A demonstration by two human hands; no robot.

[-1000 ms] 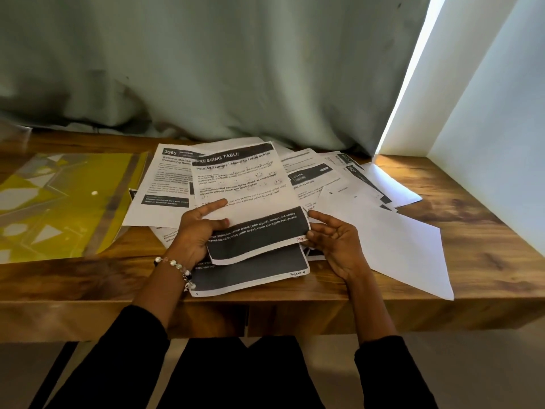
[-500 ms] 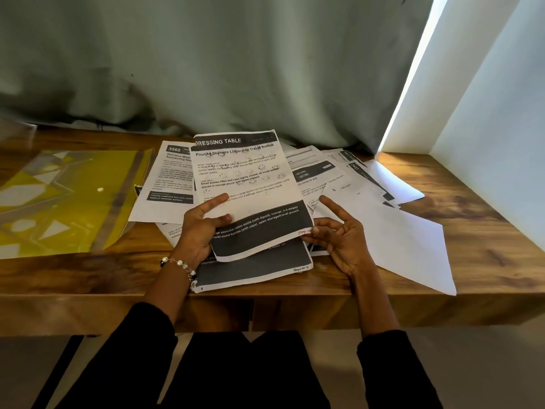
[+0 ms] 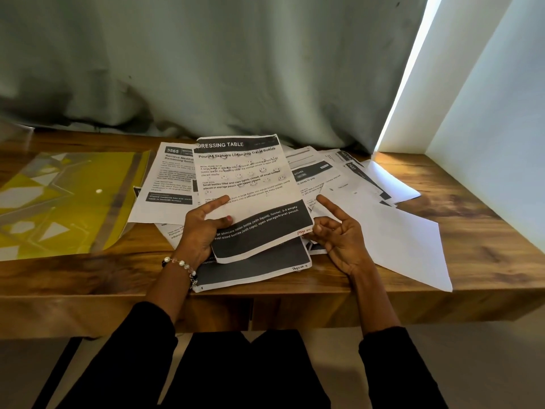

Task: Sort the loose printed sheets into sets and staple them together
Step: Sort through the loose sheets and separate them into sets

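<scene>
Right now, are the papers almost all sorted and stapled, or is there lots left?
Lots left. Nothing looks stapled, and no stapler is in view. The left hand grips the printed sheet headed DRESSING TABLE; the right hand is open at its corner. Other loose printed sheets lie fanned in a mixed heap on the wooden table.

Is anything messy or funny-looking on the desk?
Yes. The printed sheets lie fanned out crookedly, overlapping. A blank sheet pokes past the table edge. The left hand holds the Dressing Table page, whose bottom curls.
</scene>
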